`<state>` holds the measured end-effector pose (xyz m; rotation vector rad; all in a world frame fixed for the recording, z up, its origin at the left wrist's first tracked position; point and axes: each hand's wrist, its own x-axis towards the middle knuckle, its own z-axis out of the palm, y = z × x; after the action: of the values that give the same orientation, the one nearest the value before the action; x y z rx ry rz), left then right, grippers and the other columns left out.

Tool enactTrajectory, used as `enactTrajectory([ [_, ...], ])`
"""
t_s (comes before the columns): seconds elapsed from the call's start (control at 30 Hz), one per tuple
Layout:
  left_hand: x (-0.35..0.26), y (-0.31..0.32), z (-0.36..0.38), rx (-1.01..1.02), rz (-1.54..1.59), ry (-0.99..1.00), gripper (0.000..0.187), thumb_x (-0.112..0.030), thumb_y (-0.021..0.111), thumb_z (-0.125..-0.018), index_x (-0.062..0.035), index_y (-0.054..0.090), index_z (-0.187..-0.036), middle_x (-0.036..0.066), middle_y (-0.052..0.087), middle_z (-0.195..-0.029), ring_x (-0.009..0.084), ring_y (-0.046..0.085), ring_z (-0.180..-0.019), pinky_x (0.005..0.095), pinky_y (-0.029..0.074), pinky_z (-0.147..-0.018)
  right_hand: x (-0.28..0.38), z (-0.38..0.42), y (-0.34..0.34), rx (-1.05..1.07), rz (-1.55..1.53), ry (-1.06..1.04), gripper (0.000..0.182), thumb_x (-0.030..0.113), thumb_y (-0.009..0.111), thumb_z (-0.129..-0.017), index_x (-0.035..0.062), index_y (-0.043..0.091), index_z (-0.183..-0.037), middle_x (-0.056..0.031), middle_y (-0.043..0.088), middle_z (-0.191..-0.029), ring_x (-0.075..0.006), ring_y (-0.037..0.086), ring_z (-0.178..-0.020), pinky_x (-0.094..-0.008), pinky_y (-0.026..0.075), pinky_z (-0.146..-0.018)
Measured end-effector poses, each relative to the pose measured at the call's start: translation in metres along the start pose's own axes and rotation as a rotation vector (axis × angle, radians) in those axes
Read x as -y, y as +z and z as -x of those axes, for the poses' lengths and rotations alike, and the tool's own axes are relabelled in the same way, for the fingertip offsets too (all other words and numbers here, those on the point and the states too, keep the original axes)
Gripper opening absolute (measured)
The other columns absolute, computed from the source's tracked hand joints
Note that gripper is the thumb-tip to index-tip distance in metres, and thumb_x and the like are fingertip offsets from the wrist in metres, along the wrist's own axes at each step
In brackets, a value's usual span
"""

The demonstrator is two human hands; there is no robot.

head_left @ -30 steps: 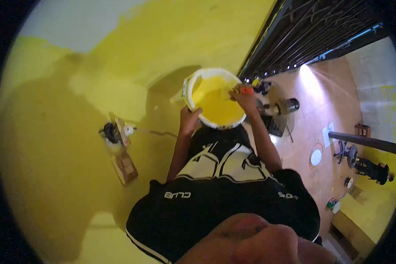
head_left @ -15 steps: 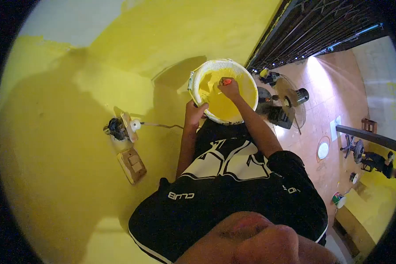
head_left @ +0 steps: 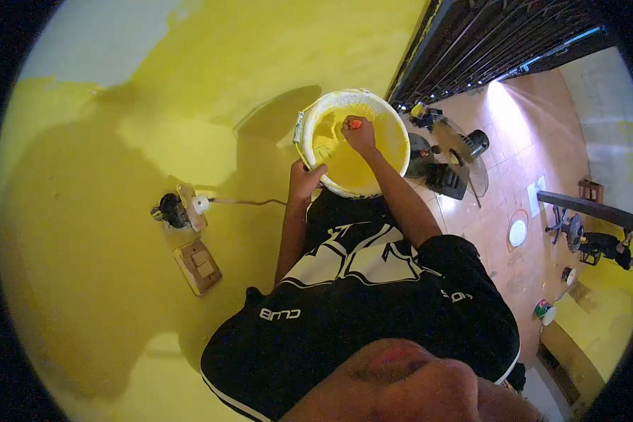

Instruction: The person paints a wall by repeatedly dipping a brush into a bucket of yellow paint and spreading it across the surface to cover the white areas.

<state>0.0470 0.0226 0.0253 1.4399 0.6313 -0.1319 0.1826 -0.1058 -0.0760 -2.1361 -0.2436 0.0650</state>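
Observation:
A white bucket [head_left: 394, 105] with yellow paint [head_left: 355, 165] inside is tilted towards me. My left hand [head_left: 306, 181] is closed on the bucket's left rim, near the wire handle [head_left: 299, 133]. Inside the bucket's mouth, my right hand [head_left: 361, 137] is wrapped round a paintbrush with an orange-red handle [head_left: 356, 124]. Its bristle end reaches down towards the paint on the left and is hard to make out against the yellow.
A yellow-painted wall [head_left: 91, 232] bears a switch plate [head_left: 198, 267] and a socket with a white plug [head_left: 200, 205] and cord. A fan [head_left: 464, 155] stands right of the bucket. Farther off are a person in dark clothes [head_left: 605, 246], a paint can [head_left: 544, 309] and a folding gate [head_left: 485, 42].
The whole view has shifted slightly. My right hand and the paintbrush have moved a little within the bucket, while my left hand keeps its grip on the rim.

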Motion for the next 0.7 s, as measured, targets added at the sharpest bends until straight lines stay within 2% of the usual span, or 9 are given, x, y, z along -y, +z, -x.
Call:
enactTrajectory([
  [0.07,-0.007,0.001,0.007,-0.008,-0.017,-0.006,0.025,-0.008,0.061,-0.068,0.0011,0.058,-0.091,0.006,0.060,-0.075,0.0126,0.058,-0.060,0.0252,0.047,-0.049,-0.006,0.006,0.003,-0.009,0.038,0.042,0.013,0.012,0.060,-0.065,0.0035,0.051,-0.061,-0.0104,0.048,-0.052,-0.0187,0.046,-0.046,-0.0305,0.040,-0.048],
  [0.13,-0.010,0.003,0.005,-0.008,-0.036,0.007,0.026,-0.008,0.061,-0.068,0.0012,0.058,-0.092,0.006,0.060,-0.075,0.0129,0.058,-0.060,0.0251,0.047,-0.048,-0.024,0.010,0.014,0.024,-0.121,0.043,0.012,0.008,0.061,-0.065,0.0041,0.050,-0.060,-0.0071,0.047,-0.050,-0.0131,0.045,-0.047,-0.0283,0.039,-0.048],
  [0.23,-0.005,0.003,0.007,-0.035,-0.013,0.002,0.024,-0.009,0.061,-0.068,0.0010,0.057,-0.090,0.007,0.061,-0.075,0.0135,0.058,-0.057,0.0252,0.048,-0.046,-0.023,0.011,0.003,-0.007,-0.129,0.028,0.014,0.006,0.061,-0.065,0.0050,0.049,-0.058,-0.0033,0.045,-0.050,-0.0086,0.043,-0.049,-0.0259,0.038,-0.048],
  [0.37,0.001,-0.001,0.002,0.006,-0.069,0.036,0.025,-0.010,0.061,-0.069,0.0015,0.057,-0.091,0.007,0.060,-0.075,0.0139,0.059,-0.058,0.0255,0.048,-0.047,-0.015,0.014,0.002,-0.083,-0.258,0.103,0.015,0.006,0.062,-0.065,0.0051,0.048,-0.058,-0.0012,0.045,-0.051,-0.0078,0.043,-0.050,-0.0251,0.037,-0.049],
  [0.47,-0.003,0.000,0.004,0.020,-0.007,0.053,0.024,-0.009,0.061,-0.072,0.0020,0.056,-0.093,0.009,0.061,-0.079,0.0168,0.062,-0.063,0.0274,0.053,-0.050,-0.018,0.019,0.005,-0.035,-0.120,0.070,0.016,0.005,0.063,-0.064,0.0054,0.048,-0.057,0.0010,0.045,-0.051,-0.0069,0.042,-0.050,-0.0249,0.037,-0.048],
  [0.53,-0.007,0.004,0.007,-0.032,-0.030,-0.001,0.026,-0.009,0.061,-0.069,0.0027,0.055,-0.092,0.009,0.061,-0.076,0.0152,0.060,-0.059,0.0261,0.049,-0.049,-0.022,0.015,-0.001,-0.057,-0.183,0.067,0.011,0.010,0.061,-0.063,0.0044,0.053,-0.060,-0.0093,0.053,-0.054,-0.0209,0.052,-0.049,-0.0327,0.040,-0.048],
  [0.57,-0.008,0.006,0.007,-0.030,-0.029,0.000,0.026,-0.009,0.061,-0.069,0.0027,0.055,-0.092,0.009,0.061,-0.076,0.0152,0.060,-0.059,0.0261,0.049,-0.049,-0.026,0.013,-0.007,-0.059,-0.182,0.066,0.011,0.010,0.061,-0.063,0.0044,0.053,-0.060,-0.0093,0.053,-0.054,-0.0209,0.052,-0.049,-0.0327,0.040,-0.048],
  [0.67,-0.010,0.006,0.007,-0.022,0.040,0.030,0.026,-0.009,0.061,-0.069,0.0026,0.055,-0.092,0.010,0.061,-0.078,0.0159,0.061,-0.060,0.0261,0.050,-0.050,0.006,0.007,-0.049,-0.027,-0.457,0.148,0.013,0.007,0.064,-0.066,0.0067,0.053,-0.059,-0.0021,0.054,-0.053,-0.0154,0.054,-0.050,-0.0285,0.043,-0.047],
  [0.7,-0.012,0.006,0.005,-0.022,0.028,0.026,0.027,-0.009,0.060,-0.069,0.0027,0.055,-0.093,0.010,0.061,-0.078,0.0165,0.061,-0.061,0.0264,0.051,-0.050,0.026,0.004,-0.066,-0.056,-0.648,0.327,0.013,0.004,0.064,-0.068,0.0078,0.053,-0.060,-0.0012,0.054,-0.055,-0.0144,0.055,-0.051,-0.0270,0.046,-0.049],
])
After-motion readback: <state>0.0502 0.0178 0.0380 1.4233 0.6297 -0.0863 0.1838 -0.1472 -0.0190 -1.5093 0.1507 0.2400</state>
